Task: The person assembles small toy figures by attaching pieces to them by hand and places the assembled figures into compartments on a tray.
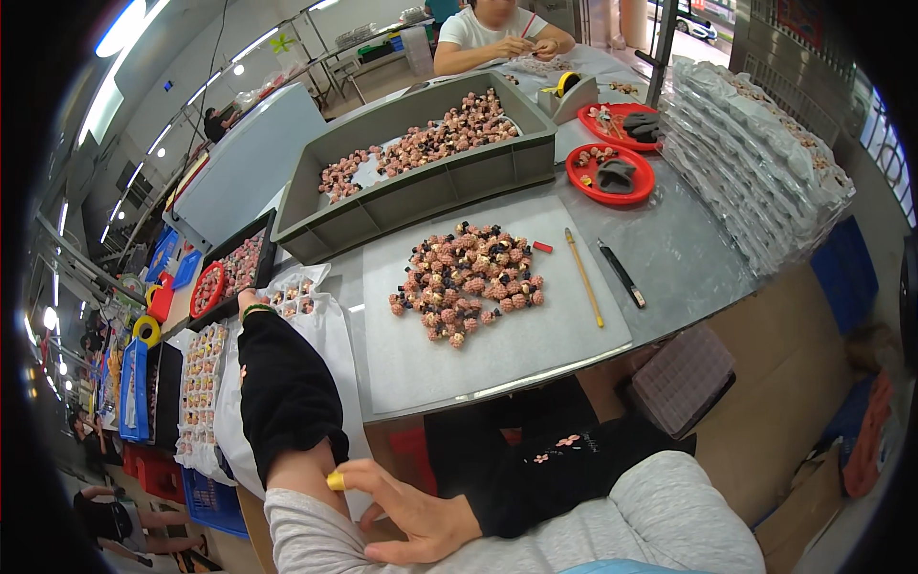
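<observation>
My left arm, in a black oversleeve, reaches forward to a white compartment tray (295, 290) holding small pink pieces. Only part of my left hand (251, 298) shows beside that tray, and its fingers are too hidden to read. Across my body, my right hand (421, 517) rests on my left arm near the elbow, fingers apart, with a yellow band round one fingertip. A pile of small pink, knobbly figurines with dark parts (469, 277) lies on a white sheet (421, 383). Right of the pile are a small red piece (543, 247), a thin yellow stick (583, 277) and a black pen-like tool (623, 275).
Behind the sheet stands a grey crate (430, 201) of figurines. Two red dishes (650, 182) sit right of it, near stacked plastic-wrapped trays (746, 163). A filled tray (203, 368) and a dark crate (268, 244) are at left. Another person (497, 38) works across the table.
</observation>
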Tool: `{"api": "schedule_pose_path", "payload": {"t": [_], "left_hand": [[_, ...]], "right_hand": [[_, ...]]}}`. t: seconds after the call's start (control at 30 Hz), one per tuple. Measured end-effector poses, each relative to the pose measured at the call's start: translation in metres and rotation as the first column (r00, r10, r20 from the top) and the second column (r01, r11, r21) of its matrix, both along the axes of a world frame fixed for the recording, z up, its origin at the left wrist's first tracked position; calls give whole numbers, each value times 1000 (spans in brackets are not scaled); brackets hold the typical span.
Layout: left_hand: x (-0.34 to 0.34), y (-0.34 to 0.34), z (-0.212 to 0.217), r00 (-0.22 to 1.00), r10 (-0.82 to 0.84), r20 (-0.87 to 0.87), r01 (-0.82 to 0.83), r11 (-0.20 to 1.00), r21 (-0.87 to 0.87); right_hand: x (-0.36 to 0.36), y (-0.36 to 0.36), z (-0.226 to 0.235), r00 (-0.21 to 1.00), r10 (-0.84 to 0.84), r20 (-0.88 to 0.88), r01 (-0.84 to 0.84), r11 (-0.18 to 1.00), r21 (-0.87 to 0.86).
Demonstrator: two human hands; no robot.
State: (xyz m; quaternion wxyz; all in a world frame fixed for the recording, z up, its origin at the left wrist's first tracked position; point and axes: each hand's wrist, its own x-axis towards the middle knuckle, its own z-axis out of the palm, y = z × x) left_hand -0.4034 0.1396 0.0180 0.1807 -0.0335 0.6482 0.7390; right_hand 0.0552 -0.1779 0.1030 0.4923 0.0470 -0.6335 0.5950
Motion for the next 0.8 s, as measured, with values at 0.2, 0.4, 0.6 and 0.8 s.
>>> {"api": "schedule_pose_path", "payload": {"t": [0.2,0.4,0.6,0.8], "left_hand": [[-5,-7,-8,996,-80,44,81,997,-18],[4,-10,9,984,-156,91,156,988,16],[9,-25,14,976,-166,144,161,986,46],[32,-32,30,991,-93,96,86,994,66]], "right_hand": [[-8,12,-1,991,-125,39,121,988,97],[-1,-4,-5,990,136,31,-132,986,-104],[-10,6,-5,988,122,93,-113,989,-91],[-1,-4,-6,969,241,53,-218,937,-274]]}}
